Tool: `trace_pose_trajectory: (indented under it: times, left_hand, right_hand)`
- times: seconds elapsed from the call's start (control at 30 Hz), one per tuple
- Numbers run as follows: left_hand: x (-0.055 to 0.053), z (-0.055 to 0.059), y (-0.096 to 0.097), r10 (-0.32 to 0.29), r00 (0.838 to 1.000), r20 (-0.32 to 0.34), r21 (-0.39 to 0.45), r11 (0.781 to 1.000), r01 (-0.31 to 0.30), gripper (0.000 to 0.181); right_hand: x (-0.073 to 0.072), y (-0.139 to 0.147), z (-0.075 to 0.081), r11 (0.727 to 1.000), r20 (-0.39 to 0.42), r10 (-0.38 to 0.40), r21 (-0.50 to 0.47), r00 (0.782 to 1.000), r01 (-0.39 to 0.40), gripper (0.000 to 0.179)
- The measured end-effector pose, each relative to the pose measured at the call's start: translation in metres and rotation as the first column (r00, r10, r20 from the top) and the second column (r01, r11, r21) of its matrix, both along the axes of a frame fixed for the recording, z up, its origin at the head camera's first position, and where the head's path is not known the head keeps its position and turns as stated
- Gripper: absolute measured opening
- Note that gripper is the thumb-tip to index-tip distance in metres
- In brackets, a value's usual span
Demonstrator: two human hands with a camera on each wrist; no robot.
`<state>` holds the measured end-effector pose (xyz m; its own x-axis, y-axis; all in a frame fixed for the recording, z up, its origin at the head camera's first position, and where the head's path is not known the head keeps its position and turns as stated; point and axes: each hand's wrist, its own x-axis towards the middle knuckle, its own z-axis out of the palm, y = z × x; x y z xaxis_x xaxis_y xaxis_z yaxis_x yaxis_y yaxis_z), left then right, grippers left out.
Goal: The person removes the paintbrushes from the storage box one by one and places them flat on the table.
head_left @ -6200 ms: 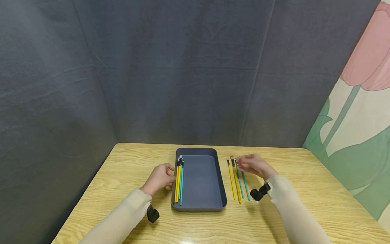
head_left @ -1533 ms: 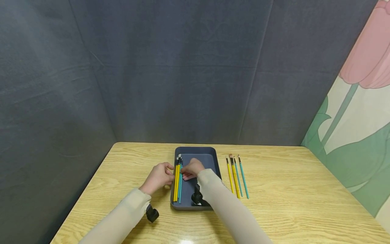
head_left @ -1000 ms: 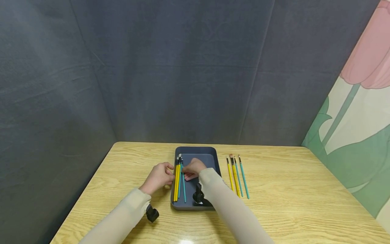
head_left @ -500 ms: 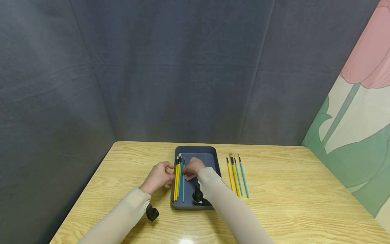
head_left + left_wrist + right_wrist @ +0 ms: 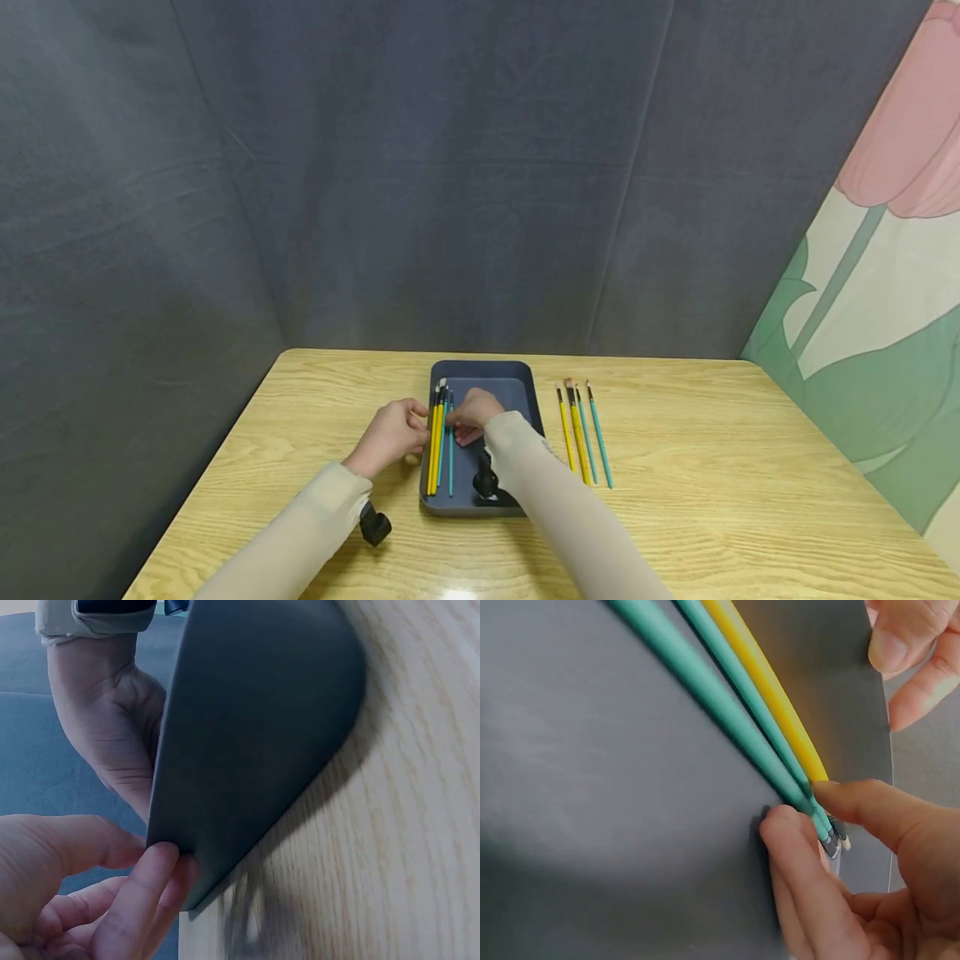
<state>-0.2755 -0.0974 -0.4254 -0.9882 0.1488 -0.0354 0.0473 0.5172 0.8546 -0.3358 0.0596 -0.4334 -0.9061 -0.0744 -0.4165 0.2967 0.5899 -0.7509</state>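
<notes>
My left hand [image 5: 388, 435] holds the left wall of a dark grey tray [image 5: 501, 390]; in the left wrist view its thumb is at the rim and its fingers lie against the outer wall. Inside the tray, my right hand [image 5: 477, 414] pinches a thin teal paintbrush [image 5: 452, 471] near its ferrule, between thumb and forefinger. Left of it lie another teal paintbrush [image 5: 731, 671] and yellow paintbrushes [image 5: 432, 458], bristles pointing away. In the right wrist view the two teal handles converge toward the fingertips, which partly hide the bristle ends.
Right of the tray, several yellow and teal paintbrushes [image 5: 577, 437] lie in a row on the wooden table [image 5: 697, 467]. A dark curtain [image 5: 465, 183] hangs behind, and a flower-patterned panel [image 5: 870, 333] stands at the right.
From the brushes on the table, my right hand has moved left into the tray. The teal paintbrush it pinches has shifted slightly right, apart from its neighbour. My left hand has stayed put.
</notes>
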Motion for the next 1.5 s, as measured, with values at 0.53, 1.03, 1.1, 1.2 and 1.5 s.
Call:
trace_pose_trajectory:
  times: [0.53,1.03,1.1,1.2,1.5]
  left_hand:
    - [-0.001,-0.003,0.000,-0.001,1.000,0.000,0.000,1.000,0.001,0.035]
    - [-0.002,-0.003,0.000,-0.008,1.000,0.003,-0.006,1.000,0.008,0.035]
    - [-0.002,-0.003,-0.001,-0.007,1.000,0.003,-0.004,1.000,0.007,0.035]
    - [-0.001,-0.003,-0.001,-0.007,1.000,0.001,0.001,1.000,0.007,0.034]
    - [-0.002,-0.003,-0.002,-0.006,1.000,-0.010,0.002,1.000,0.006,0.033]
  right_hand:
    - [-0.002,-0.002,-0.001,0.996,-0.016,0.034,0.086,0.999,-0.033,0.020]
    - [-0.001,-0.001,-0.004,1.000,-0.018,0.009,0.028,1.000,-0.008,0.022]
    - [0.000,0.000,-0.003,1.000,-0.016,0.007,0.013,1.000,-0.007,0.023]
    - [0.002,0.002,0.000,1.000,-0.003,0.007,-0.015,1.000,-0.007,0.022]
    - [0.007,0.012,0.009,0.995,0.060,0.029,-0.100,0.998,-0.023,0.018]
